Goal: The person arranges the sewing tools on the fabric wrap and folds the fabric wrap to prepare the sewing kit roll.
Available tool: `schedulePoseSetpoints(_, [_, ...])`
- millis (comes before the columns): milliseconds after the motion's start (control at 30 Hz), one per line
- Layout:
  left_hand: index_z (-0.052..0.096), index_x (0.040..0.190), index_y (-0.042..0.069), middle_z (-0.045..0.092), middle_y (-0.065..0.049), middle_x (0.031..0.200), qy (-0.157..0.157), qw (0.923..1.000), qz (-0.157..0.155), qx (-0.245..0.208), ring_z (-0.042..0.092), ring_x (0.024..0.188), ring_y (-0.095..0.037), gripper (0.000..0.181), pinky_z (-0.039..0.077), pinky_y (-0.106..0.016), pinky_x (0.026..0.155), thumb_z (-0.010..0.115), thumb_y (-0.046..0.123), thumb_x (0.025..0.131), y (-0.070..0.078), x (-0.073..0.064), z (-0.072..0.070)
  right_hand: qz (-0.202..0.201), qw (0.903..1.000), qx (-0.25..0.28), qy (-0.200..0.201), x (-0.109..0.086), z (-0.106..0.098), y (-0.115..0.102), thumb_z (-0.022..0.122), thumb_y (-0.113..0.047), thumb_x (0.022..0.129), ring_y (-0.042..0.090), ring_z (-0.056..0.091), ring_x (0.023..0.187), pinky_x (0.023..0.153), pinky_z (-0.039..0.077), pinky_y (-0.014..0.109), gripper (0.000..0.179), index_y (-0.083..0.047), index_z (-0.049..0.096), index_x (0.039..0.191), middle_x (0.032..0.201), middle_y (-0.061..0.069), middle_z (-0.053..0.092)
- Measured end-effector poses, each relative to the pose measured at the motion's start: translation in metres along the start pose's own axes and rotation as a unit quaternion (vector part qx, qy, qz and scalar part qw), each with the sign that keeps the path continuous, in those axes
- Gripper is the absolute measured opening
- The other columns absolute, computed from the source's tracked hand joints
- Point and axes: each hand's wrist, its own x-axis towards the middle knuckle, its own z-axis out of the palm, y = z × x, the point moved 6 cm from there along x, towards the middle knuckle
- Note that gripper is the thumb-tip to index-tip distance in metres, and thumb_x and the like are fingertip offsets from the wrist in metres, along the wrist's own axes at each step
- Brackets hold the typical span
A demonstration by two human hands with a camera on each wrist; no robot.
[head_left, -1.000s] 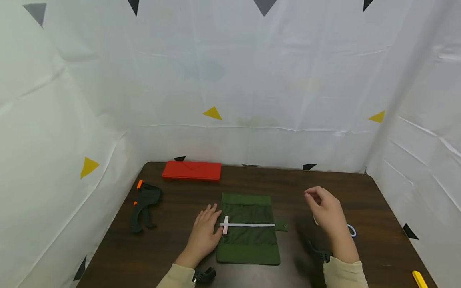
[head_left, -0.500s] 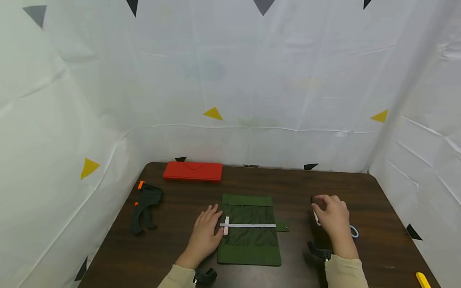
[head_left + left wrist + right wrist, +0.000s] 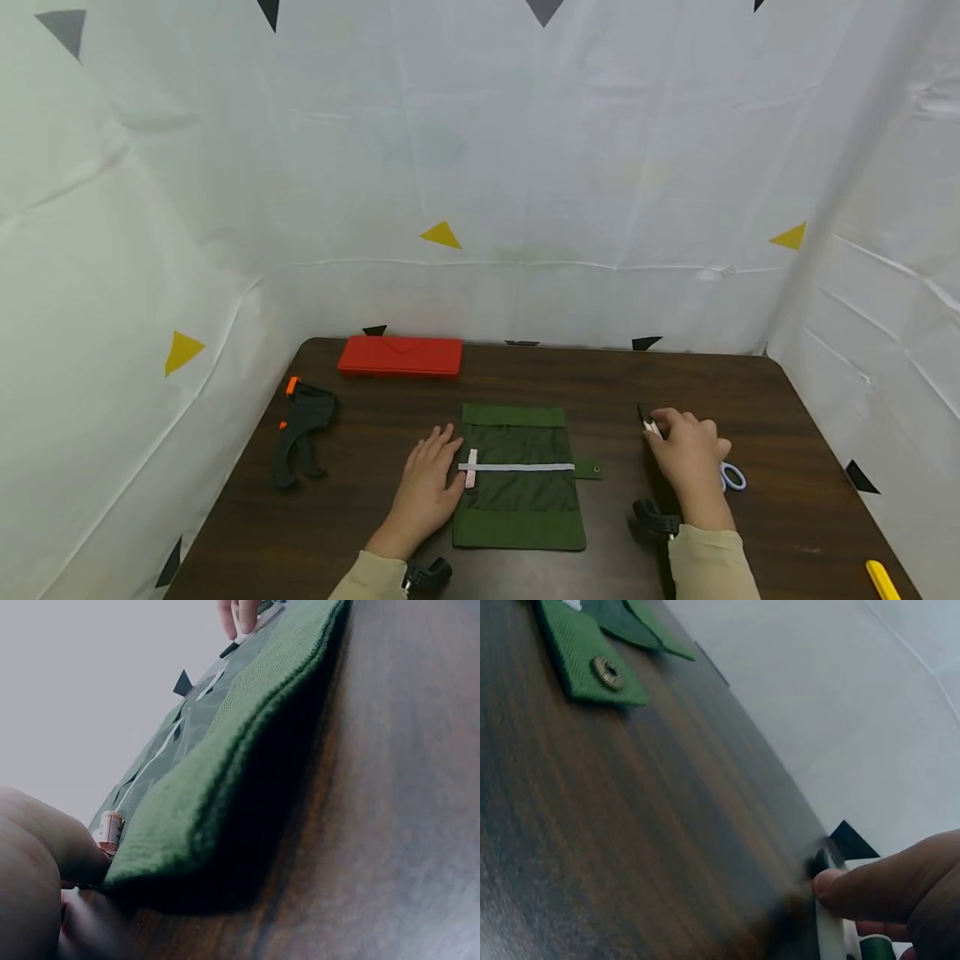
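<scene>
A green cloth roll-up case [image 3: 517, 529] lies unrolled on the table, with a white elastic band [image 3: 525, 467] across it. Tucked under the band at the left is a small white stick with red markings [image 3: 471, 478]. My left hand [image 3: 429, 487] rests with its fingers extended at the case's left edge. Over on the right, my right hand [image 3: 688, 458] pinches a slim white thing with a dark end [image 3: 831, 930]; its kind is unclear. Beneath those fingers shows a small green cylinder [image 3: 877, 947], partly hidden. Pale blue scissor-like handles [image 3: 732, 477] lie just beside that hand.
A snap tab [image 3: 588, 471] sticks out from the case's right side. A red case [image 3: 400, 357] lies at the back left, and a black clamp with orange parts [image 3: 303, 429] is at the left. A yellow-handled thing [image 3: 882, 579] sits at the front right edge.
My right hand has come down to the table and now pinches the slim white, dark-ended thing, which has shifted slightly up and left. My left hand has stayed on the case's edge.
</scene>
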Motion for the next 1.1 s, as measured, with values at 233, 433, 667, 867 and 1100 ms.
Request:
schedulePoseSetpoints(233, [0.056, 0.157, 0.009, 0.041, -0.012, 0.175, 0.0, 1.0, -0.002, -0.004, 0.03, 0.167, -0.037, 0.056, 0.021, -0.065, 0.133, 0.07, 0.026, 0.106, 0.0, 0.0, 0.0, 0.0, 0.9999, 0.005, 0.013, 0.001, 0.003, 0.001, 0.084, -0.033, 0.096, 0.043, 0.055, 0.1, 0.079, 0.027, 0.057, 0.035, -0.006, 0.079, 0.117, 0.105, 0.016, 0.078])
schedulePoseSetpoints(433, [0.057, 0.157, 0.008, 0.042, -0.013, 0.174, 0.001, 1.0, 0.0, -0.001, 0.032, 0.166, -0.038, 0.056, 0.022, -0.066, 0.133, 0.071, 0.026, 0.105, -0.001, 0.0, 0.0, 0.01, 0.9996, 0.022, 0.017, 0.002, 0.004, 0.0, 0.081, -0.031, 0.098, 0.04, 0.054, 0.097, 0.08, 0.026, 0.058, 0.032, -0.007, 0.08, 0.119, 0.106, 0.016, 0.078])
schedulePoseSetpoints(667, [0.057, 0.156, 0.007, 0.042, -0.014, 0.174, 0.008, 0.9999, 0.009, -0.001, 0.032, 0.165, -0.039, 0.056, 0.022, -0.066, 0.133, 0.071, 0.024, 0.105, -0.001, 0.0, -0.001, 0.034, 0.9968, 0.061, 0.039, 0.002, -0.005, -0.006, 0.073, -0.027, 0.099, 0.041, 0.053, 0.101, 0.085, 0.026, 0.064, 0.036, -0.005, 0.076, 0.128, 0.111, 0.022, 0.073])
schedulePoseSetpoints(867, [0.056, 0.157, 0.008, 0.042, -0.014, 0.174, 0.006, 0.9999, 0.011, 0.001, 0.031, 0.166, -0.038, 0.056, 0.022, -0.065, 0.133, 0.07, 0.025, 0.105, -0.001, 0.0, 0.001, 0.051, 0.9918, 0.101, 0.06, 0.001, -0.021, -0.018, 0.072, -0.025, 0.099, 0.038, 0.058, 0.099, 0.087, 0.03, 0.058, 0.033, -0.001, 0.072, 0.12, 0.107, 0.019, 0.066])
schedulePoseSetpoints(1100, [0.057, 0.156, 0.007, 0.042, -0.015, 0.174, 0.005, 0.9999, 0.009, -0.003, 0.032, 0.165, -0.039, 0.056, 0.022, -0.066, 0.133, 0.071, 0.024, 0.105, 0.001, 0.0, -0.001, 0.054, 0.9884, 0.128, 0.062, -0.003, -0.03, -0.033, 0.068, -0.026, 0.103, 0.033, 0.064, 0.092, 0.071, 0.047, 0.038, 0.024, -0.005, 0.063, 0.114, 0.108, 0.016, 0.066])
